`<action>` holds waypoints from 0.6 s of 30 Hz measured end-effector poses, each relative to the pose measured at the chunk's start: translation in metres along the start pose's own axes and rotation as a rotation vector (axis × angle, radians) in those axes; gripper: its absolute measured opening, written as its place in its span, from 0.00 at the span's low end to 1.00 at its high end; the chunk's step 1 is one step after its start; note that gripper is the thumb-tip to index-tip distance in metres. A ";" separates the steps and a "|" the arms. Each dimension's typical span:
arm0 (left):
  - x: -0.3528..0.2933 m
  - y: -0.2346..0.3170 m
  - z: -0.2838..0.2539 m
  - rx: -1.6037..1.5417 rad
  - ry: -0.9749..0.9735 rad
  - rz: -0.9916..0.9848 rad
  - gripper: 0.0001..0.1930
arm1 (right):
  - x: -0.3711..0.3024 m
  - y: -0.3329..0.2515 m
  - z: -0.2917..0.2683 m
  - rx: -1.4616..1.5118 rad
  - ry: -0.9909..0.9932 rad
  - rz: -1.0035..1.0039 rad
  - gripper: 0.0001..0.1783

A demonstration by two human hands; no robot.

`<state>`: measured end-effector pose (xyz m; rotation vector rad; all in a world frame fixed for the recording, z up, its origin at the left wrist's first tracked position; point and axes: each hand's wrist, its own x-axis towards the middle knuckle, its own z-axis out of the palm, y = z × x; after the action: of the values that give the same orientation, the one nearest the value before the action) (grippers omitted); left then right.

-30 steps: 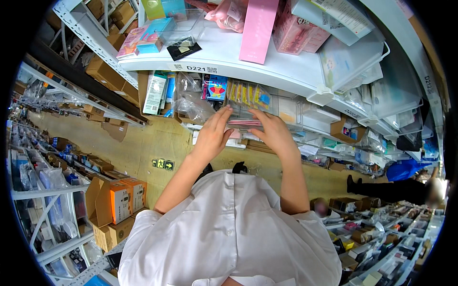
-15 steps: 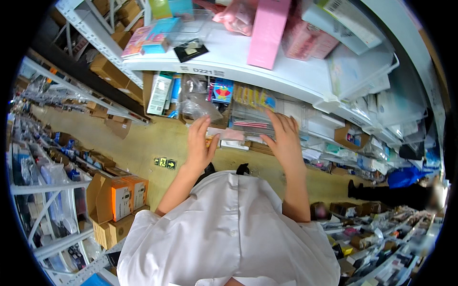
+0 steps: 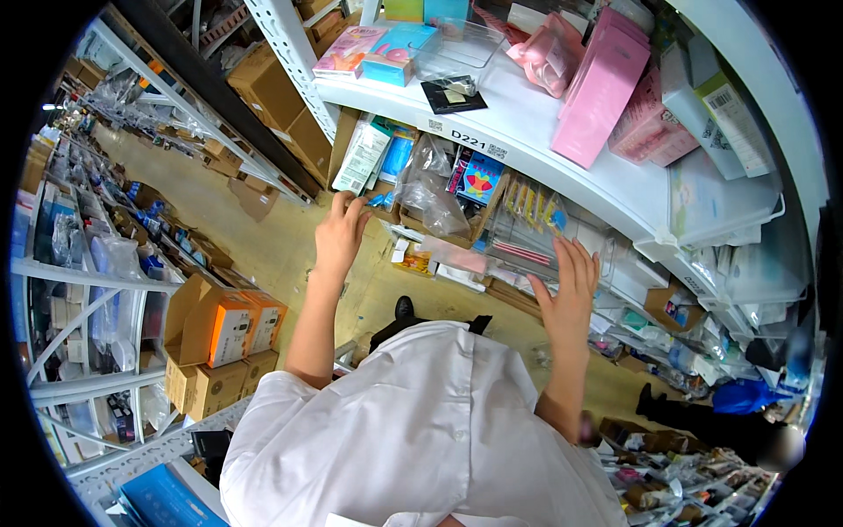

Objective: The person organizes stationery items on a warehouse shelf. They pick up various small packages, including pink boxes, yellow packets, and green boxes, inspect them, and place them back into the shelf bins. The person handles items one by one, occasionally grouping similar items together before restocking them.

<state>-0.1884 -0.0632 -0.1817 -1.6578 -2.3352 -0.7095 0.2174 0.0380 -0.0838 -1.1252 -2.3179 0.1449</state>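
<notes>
My left hand [image 3: 341,232] is raised to the shelf below the white shelf board [image 3: 527,140], its fingertips at a white and green packet [image 3: 361,156] and a cardboard box edge. It holds nothing that I can see. My right hand [image 3: 566,292] is lifted with fingers spread, pressed against a clear plastic bin [image 3: 525,224] holding yellow and pink packets. Between the hands sit a crumpled clear bag [image 3: 430,189] and a blue card with a red heart [image 3: 479,177].
Pink boxes [image 3: 606,83] and a clear tray [image 3: 457,44] lie on the upper shelf. Orange cartons [image 3: 230,327] stand on the floor at the left beside metal racks. Another person in blue [image 3: 738,413] stands at the far right of the aisle.
Both hands were together on the clear bin a second ago. They have spread apart: the left moved left toward the white and green packet, the right slid right and lower along the bin.
</notes>
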 end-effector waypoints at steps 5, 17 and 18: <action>0.002 -0.002 0.002 -0.035 -0.001 0.041 0.09 | 0.008 -0.014 -0.002 -0.001 0.025 -0.015 0.39; -0.018 -0.009 -0.022 -0.120 0.027 0.029 0.11 | 0.006 -0.033 0.014 0.002 0.009 -0.030 0.39; -0.017 -0.008 -0.024 -0.127 0.016 0.028 0.12 | 0.007 -0.035 0.014 0.005 0.011 -0.028 0.39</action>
<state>-0.1927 -0.0911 -0.1699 -1.7260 -2.2946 -0.8779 0.1823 0.0229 -0.0813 -1.0880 -2.3214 0.1339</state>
